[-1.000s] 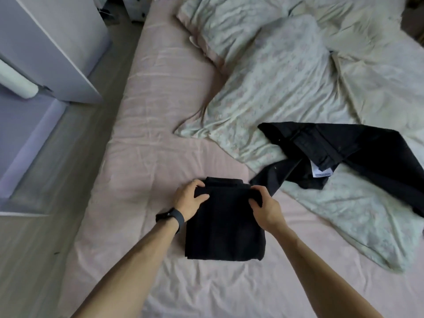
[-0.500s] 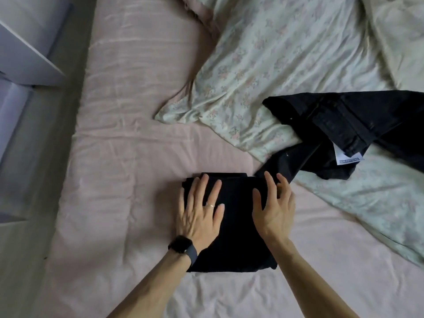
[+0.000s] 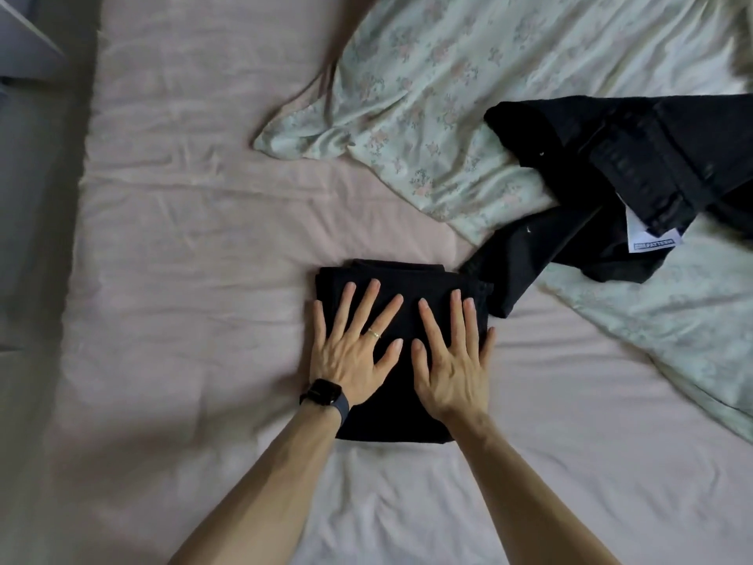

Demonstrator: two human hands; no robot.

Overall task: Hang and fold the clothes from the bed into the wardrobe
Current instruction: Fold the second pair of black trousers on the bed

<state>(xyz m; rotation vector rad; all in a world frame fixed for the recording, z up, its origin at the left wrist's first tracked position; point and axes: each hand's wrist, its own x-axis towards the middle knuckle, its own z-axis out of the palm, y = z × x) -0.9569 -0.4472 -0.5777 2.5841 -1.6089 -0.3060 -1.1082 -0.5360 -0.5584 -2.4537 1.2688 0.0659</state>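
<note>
Both forearms [image 3: 260, 483] are bare as far as they show. The left wrist wears a black square-faced watch [image 3: 324, 391] on a dark bluish strap. A thin gold ring [image 3: 374, 333] circles one finger of the left grip [image 3: 350, 356].

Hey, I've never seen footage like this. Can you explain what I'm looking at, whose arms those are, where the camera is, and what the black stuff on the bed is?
There is no machine here. These are a person's two bare arms, filmed by one camera worn on their head, looking forward and down. The left hand, with a dark watch on its wrist, and the right hand lie flat, fingers spread, on a folded black garment on the pink sheet. Nothing is gripped; the hands only press on it. To the right, a second black garment with a white label lies unfolded, partly on floral bedding.
</note>
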